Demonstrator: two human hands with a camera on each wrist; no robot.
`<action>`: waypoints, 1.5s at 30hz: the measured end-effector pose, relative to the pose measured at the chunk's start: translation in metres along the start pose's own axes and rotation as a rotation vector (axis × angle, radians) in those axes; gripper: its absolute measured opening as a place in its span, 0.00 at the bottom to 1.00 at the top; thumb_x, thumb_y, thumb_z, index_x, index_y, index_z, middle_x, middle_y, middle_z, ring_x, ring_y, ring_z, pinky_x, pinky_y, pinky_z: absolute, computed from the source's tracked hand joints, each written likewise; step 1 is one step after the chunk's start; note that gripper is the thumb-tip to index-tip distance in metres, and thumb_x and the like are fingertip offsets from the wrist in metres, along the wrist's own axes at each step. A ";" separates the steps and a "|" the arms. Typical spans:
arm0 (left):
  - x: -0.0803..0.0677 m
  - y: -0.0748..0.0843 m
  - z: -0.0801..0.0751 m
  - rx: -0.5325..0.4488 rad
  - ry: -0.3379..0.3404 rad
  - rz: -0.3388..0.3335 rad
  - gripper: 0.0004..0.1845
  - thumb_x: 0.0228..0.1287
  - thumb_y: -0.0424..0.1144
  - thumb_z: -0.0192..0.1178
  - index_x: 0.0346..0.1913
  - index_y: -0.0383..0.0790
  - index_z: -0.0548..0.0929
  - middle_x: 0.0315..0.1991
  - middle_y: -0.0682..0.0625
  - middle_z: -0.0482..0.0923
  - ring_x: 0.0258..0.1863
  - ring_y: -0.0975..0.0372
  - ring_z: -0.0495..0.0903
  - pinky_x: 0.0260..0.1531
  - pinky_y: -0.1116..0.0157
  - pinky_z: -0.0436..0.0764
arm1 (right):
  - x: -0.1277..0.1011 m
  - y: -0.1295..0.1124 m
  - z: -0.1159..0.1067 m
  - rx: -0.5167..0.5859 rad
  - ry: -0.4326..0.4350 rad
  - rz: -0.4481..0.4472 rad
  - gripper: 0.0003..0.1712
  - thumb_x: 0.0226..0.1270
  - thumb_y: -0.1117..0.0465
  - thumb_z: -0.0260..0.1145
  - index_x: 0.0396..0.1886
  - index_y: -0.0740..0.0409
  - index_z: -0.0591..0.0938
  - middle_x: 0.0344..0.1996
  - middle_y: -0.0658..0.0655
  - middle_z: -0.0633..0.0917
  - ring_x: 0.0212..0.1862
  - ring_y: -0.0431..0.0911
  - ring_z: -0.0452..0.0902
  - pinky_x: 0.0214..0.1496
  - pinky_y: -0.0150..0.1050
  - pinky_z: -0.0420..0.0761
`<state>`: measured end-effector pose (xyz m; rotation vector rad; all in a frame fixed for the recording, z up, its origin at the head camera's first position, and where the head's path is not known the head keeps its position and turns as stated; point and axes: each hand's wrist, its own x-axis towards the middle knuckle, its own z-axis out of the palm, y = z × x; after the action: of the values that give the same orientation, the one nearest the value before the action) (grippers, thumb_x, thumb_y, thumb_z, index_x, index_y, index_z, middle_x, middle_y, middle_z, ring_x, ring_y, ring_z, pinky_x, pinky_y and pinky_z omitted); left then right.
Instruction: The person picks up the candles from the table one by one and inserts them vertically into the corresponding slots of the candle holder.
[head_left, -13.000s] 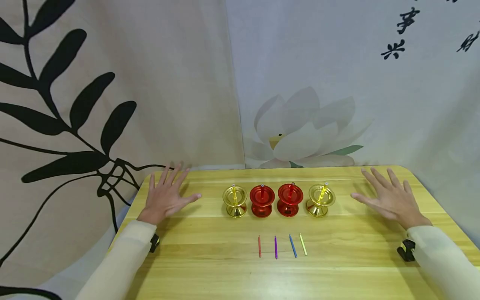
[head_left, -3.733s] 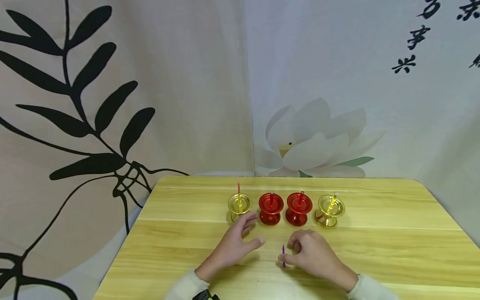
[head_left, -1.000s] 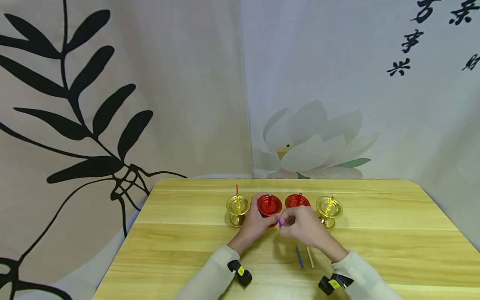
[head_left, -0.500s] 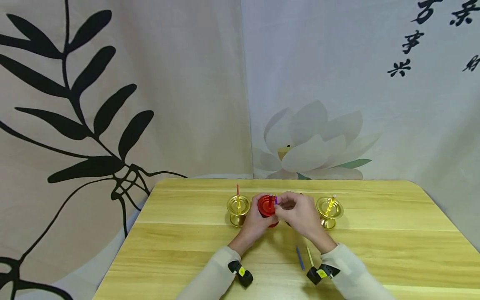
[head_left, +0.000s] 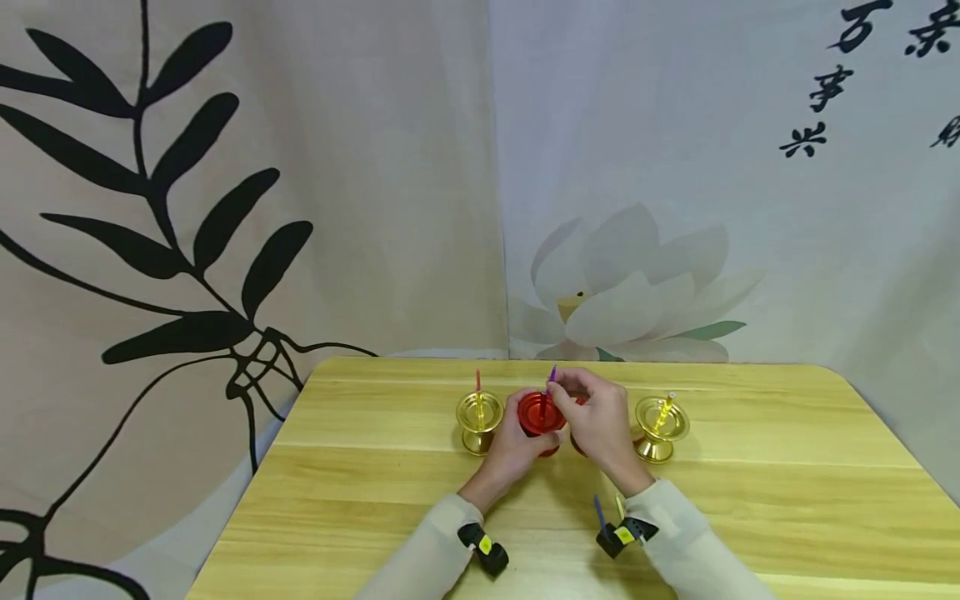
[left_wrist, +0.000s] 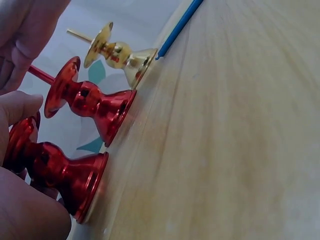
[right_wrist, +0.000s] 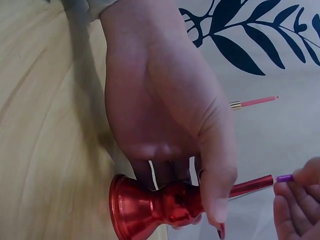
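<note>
Compared with half a second ago, the purple candle [head_left: 552,374] has risen from beside the tube of the red candlestick [head_left: 538,413] to above it, pinched between the right hand's [head_left: 602,417] thumb and fingers. The left hand [head_left: 512,448] has its thumb and fingers curled round that candlestick. A red candle [head_left: 478,381] stands in the left gold candlestick [head_left: 476,441], unchanged. The wooden desk [head_left: 360,492] meets a fabric backdrop [head_left: 390,200] printed with dark leaves and a pale lotus. The right wrist view alone shows a slim gap between candle and tube; the left wrist view reveals the second red candlestick [left_wrist: 86,100], mostly hidden from the head camera.
</note>
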<state>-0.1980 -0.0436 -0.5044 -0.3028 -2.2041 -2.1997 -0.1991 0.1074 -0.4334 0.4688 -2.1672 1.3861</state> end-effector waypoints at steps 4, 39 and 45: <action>-0.001 0.000 0.000 -0.013 -0.005 0.002 0.42 0.60 0.26 0.74 0.76 0.29 0.66 0.68 0.39 0.78 0.67 0.47 0.79 0.68 0.55 0.77 | 0.001 0.001 0.002 -0.008 0.004 -0.013 0.03 0.70 0.70 0.77 0.42 0.64 0.92 0.35 0.54 0.94 0.39 0.50 0.92 0.37 0.30 0.84; -0.002 -0.001 0.000 -0.006 0.010 0.004 0.42 0.60 0.28 0.76 0.76 0.32 0.69 0.67 0.40 0.78 0.66 0.49 0.79 0.67 0.54 0.79 | 0.001 0.007 0.007 -0.058 -0.026 -0.109 0.05 0.70 0.70 0.78 0.43 0.64 0.91 0.37 0.58 0.93 0.39 0.50 0.92 0.33 0.43 0.85; -0.006 0.003 0.000 0.021 0.011 -0.004 0.43 0.60 0.29 0.75 0.77 0.33 0.69 0.68 0.41 0.78 0.67 0.50 0.79 0.67 0.56 0.78 | 0.001 0.007 0.005 -0.053 -0.018 -0.093 0.07 0.68 0.71 0.80 0.44 0.64 0.92 0.38 0.56 0.93 0.39 0.50 0.93 0.34 0.36 0.83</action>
<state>-0.1914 -0.0445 -0.5026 -0.2855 -2.2224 -2.1737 -0.2048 0.1052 -0.4396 0.5572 -2.1624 1.2757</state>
